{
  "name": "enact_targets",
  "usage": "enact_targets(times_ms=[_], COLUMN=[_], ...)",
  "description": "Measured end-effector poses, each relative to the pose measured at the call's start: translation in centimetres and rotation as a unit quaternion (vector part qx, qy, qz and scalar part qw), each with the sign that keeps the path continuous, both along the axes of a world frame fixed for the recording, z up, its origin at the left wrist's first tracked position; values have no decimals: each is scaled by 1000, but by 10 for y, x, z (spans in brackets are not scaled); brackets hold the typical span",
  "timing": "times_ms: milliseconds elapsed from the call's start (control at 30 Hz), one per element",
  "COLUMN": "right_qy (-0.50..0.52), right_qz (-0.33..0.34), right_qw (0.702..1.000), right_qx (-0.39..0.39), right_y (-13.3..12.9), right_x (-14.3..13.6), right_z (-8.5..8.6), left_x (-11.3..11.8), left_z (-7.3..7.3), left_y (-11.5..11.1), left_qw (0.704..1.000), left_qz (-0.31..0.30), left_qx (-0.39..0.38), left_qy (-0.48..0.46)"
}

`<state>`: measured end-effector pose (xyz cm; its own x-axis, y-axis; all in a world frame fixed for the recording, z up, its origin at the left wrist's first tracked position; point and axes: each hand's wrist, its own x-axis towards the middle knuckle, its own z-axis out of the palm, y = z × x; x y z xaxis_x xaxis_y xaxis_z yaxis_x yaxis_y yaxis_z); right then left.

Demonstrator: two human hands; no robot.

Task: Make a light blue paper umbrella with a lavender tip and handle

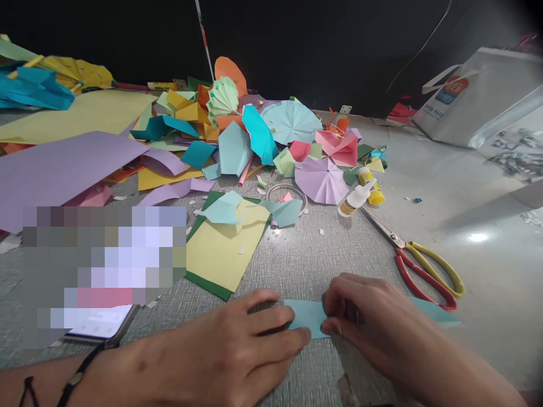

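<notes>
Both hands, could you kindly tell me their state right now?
Left hand: fingers on the light-blue paper; thumb hidden, so its grip cannot be told.
Right hand: closed, thumb and fingertips apparently pinching the paper.

Seemingly a phone, mostly pixelated, blue paper partly hidden

Toward the near edge of the surface: one left hand, one right hand, at least one light-blue paper, one phone. Toward the right edge: one pair of scissors, one white bottle, one yellow tube, one bag. In the middle, one ring; toward the far edge, loose papers, too many for counting.
</notes>
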<state>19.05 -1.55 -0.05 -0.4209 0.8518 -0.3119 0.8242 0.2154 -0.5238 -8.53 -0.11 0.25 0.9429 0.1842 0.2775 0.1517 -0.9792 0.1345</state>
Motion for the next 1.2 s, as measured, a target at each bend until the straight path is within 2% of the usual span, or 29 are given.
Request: enact_targets(times_ms=[133,467,667,900,1033,1200], right_qy=[-15,36,46,46,50,52], right_qz=[-18,-12,-7,1,2,3], right_qw=[1000,999,999,999,999,999], right_qx=[3,-1,-8,-15,-4,-9], right_y=[5,-4,-4,0,1,1], right_x=[0,-1,1,1,2,2], right_z=[-1,3,5,5,5,5], left_x=[1,5,4,3,5,5], left_z=[-1,0,0,-4,-3,-1], left_y=[1,0,1,-1,-2,-2], left_qw=[1000,996,995,990,993,997], left_qz=[1,5,5,22,26,23], left_qx=[-11,-80,-85,-138,-110,-70], left_qy=[19,49,61,-27,-46,-20])
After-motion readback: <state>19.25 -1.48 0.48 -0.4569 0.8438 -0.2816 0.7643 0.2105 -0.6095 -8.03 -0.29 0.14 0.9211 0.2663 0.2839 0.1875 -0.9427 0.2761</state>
